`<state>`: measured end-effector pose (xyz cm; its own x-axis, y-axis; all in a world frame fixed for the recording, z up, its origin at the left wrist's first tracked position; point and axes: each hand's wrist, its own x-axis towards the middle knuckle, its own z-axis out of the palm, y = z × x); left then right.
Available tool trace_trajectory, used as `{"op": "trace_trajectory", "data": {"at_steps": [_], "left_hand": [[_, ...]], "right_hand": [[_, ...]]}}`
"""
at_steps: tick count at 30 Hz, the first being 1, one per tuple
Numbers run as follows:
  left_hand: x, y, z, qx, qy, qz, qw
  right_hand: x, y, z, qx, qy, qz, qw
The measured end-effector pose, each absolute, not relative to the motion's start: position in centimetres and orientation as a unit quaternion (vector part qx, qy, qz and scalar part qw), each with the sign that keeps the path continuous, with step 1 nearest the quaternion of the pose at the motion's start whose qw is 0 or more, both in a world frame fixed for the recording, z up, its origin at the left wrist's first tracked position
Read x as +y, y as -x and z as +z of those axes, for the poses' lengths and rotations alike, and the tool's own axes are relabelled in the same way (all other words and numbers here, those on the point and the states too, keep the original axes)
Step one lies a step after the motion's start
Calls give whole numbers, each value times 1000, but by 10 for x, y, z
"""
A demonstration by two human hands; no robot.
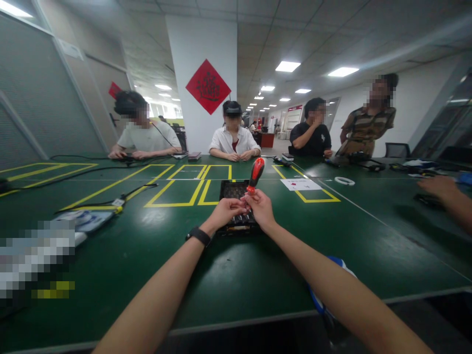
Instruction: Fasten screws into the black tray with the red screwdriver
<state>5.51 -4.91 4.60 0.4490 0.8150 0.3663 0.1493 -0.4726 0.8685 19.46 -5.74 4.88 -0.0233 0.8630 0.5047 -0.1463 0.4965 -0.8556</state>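
A screwdriver with a red and black handle stands nearly upright, handle up, in the fingers of my right hand. My left hand meets it from the other side, its fingertips pinched together close to the screwdriver's lower end. Whatever those fingertips hold is too small or hidden to make out. Beneath both hands lies an open black tool case with rows of small pieces in its tray. My hands cover the middle of the case, and the screwdriver's lower end does not show.
The green table carries yellow tape outlines. A white paper sheet and a white ring lie to the right. Cables and a flat device are at left. Another person's hand reaches in at right; several people are opposite.
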Motion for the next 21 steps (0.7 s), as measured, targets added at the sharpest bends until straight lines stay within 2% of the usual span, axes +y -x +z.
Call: {"op": "trace_trajectory", "data": {"at_steps": [5,12,21], "left_hand": [[-48,-56,42,350,-733,442,381],[-45,-54,41,310,-720,412,464],[-45,-53,41,246,-712,388,531]], "right_hand": [[-62,-194,51,-581,299,417,632],[-61,-194,50,-560,306,413,649],[-63,-194,51,-595,277,442,612]]}}
